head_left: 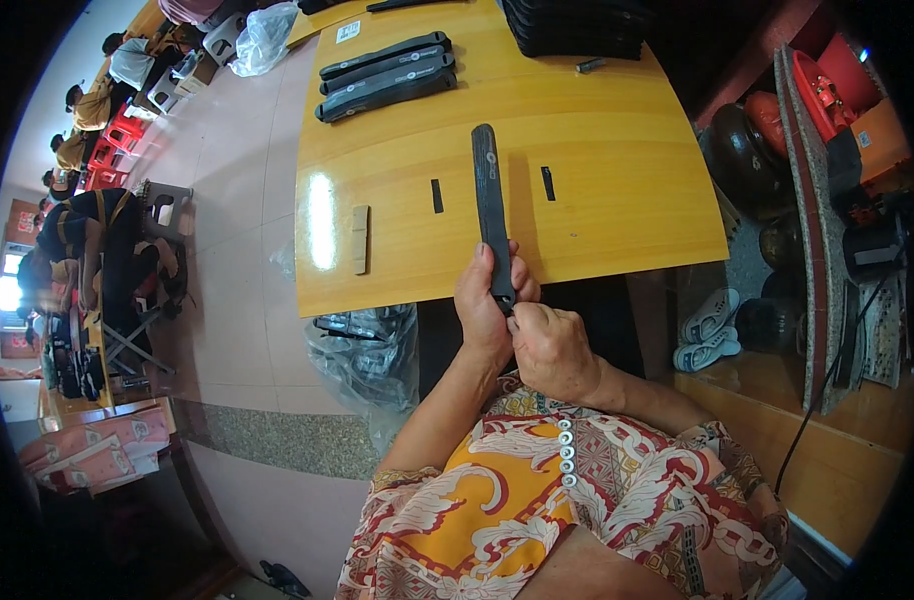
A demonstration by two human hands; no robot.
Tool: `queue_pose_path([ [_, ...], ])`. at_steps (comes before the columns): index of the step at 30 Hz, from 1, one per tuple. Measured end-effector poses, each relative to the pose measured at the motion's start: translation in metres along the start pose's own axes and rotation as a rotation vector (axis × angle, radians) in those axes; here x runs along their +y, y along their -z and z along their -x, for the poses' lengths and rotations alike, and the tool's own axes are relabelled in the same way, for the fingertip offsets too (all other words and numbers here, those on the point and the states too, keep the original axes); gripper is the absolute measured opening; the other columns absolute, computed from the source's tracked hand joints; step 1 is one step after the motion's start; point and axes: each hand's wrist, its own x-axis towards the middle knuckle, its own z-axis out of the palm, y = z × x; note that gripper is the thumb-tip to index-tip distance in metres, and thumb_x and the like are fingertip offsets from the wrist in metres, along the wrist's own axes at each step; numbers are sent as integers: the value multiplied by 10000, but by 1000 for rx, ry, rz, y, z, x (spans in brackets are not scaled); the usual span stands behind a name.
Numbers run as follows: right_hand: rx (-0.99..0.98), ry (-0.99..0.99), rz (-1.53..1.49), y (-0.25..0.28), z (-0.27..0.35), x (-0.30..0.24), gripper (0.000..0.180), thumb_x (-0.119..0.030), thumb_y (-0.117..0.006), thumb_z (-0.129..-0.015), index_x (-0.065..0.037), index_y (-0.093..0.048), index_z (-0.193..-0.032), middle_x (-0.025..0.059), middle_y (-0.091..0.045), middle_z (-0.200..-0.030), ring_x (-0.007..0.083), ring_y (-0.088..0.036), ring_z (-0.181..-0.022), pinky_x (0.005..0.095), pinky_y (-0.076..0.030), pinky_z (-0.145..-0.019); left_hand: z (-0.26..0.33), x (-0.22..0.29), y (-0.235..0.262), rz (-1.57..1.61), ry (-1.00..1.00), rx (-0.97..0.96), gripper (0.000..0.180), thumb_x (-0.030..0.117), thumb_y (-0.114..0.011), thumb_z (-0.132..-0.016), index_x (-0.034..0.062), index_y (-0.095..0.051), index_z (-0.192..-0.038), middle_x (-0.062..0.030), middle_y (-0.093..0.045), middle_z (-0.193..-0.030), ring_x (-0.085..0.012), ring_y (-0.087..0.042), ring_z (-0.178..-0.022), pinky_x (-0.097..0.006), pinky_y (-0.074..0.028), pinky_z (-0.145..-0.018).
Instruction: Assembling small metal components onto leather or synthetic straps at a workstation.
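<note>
- Left grip (485, 310): clasping the lower part of the black strap (488, 190);
- Right grip (557, 350): pinching the strap's lower end;
- Strap: extending over the table's (637, 190) near edge, toward its middle.

Your yellow surface (637, 190) carries three dark straps (385, 77) at its far left, a black stack (572, 30) at its far right, two small black strips (438, 196) near its middle, and a tan strip (361, 240) toward your left.
</note>
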Motion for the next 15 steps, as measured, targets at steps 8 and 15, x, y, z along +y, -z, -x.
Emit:
queue_pose_path([
  [8,-8,-13,-7,-2,-1,-4,116,6,-556,-793,6,-448,-751,190,-500,-606,370,-550,-539,415,-422,-445,-3,1,6,44,12,-50,395,375,-363,-961,-3,-468,-1012,-44,-447,-643,-144,-391,-500,-279,-341,-489],
  [15,-78,24,54,20,-9,2,104,-30,-568,-786,13,-479,-752,173,-546,-621,335,-589,-559,402,-466,-482,-4,11,4,-233,105,-13,444,367,-416,-940,-52,-537,-1025,-61,-506,-642,-147,-452,-542,-278,-387,-527],
])
